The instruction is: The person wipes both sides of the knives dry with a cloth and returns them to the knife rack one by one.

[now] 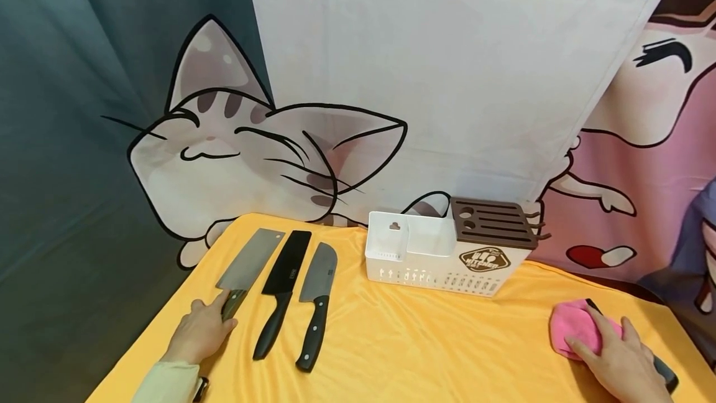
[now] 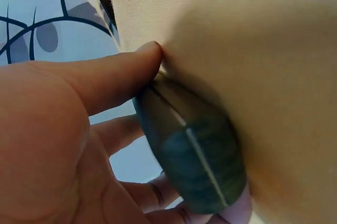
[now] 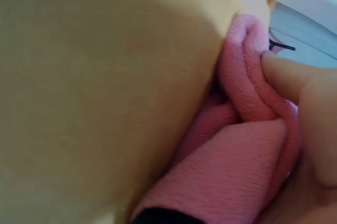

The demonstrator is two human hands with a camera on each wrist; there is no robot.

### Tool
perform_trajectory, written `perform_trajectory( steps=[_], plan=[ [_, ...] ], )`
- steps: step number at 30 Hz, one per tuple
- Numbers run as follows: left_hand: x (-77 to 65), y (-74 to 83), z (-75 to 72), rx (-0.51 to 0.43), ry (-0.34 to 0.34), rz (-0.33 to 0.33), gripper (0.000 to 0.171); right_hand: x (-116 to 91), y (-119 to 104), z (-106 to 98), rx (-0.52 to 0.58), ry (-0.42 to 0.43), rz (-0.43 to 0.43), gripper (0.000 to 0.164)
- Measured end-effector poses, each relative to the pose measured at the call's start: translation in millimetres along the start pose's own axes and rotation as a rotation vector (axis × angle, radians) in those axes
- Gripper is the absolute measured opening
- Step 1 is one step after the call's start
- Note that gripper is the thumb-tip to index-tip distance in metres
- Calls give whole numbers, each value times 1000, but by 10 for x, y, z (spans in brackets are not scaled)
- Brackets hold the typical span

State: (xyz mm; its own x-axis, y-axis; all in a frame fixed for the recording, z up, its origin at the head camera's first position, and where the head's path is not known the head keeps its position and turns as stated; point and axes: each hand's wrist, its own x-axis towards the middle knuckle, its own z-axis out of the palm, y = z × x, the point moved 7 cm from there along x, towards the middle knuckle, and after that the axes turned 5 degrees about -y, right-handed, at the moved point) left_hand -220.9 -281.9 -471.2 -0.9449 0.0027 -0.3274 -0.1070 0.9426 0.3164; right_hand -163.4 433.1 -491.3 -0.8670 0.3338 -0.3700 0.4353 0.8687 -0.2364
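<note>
At the left of the table lies a cleaver (image 1: 252, 260) with a broad grey blade. My left hand (image 1: 199, 333) holds its dark handle (image 2: 195, 150), thumb on one side and fingers on the other. To its right lie a black-bladed knife (image 1: 288, 269) and a grey-bladed kitchen knife (image 1: 322, 272) with a black riveted handle. Far right, my right hand (image 1: 623, 359) grips a folded pink cloth (image 3: 226, 166), thumb pressed against a fold. A dark object (image 1: 665, 375) sticks out beside that hand; most of it is hidden, so its kind is unclear.
A white kitchen rack (image 1: 431, 275) with a brown slotted top (image 1: 492, 222) and side hooks stands at the table's back. A yellow cloth (image 1: 403, 353) covers the table. Behind it hangs a curtain (image 1: 447, 67) with cartoon animals.
</note>
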Motion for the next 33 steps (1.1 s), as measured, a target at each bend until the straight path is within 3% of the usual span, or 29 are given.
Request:
perform_trajectory(
  steps=[3, 10, 14, 18, 24, 29, 33],
  plan=[
    [14, 16, 9, -11, -8, 11, 71, -11, -1, -12, -16, 16, 40, 100],
    [34, -8, 2, -32, -17, 27, 70, -35, -40, -63, -75, 51, -59, 87],
    [32, -4, -42, -24, 26, 70, 67, -33, -32, -78, -86, 70, -105, 85],
    [6, 15, -78, -74, 72, 109, 61, -18, -23, -92, -92, 98, -149, 84],
    [3, 38, -100, -83, 110, 123, 61, 10, 7, -107, -52, 110, -138, 84],
    [10, 44, -109, -62, 142, 118, 44, -14, 8, -119, 1, 133, -127, 82],
    [-10, 38, -119, -49, 176, 116, 41, -62, -8, -159, 54, 189, -107, 79]
  ],
)
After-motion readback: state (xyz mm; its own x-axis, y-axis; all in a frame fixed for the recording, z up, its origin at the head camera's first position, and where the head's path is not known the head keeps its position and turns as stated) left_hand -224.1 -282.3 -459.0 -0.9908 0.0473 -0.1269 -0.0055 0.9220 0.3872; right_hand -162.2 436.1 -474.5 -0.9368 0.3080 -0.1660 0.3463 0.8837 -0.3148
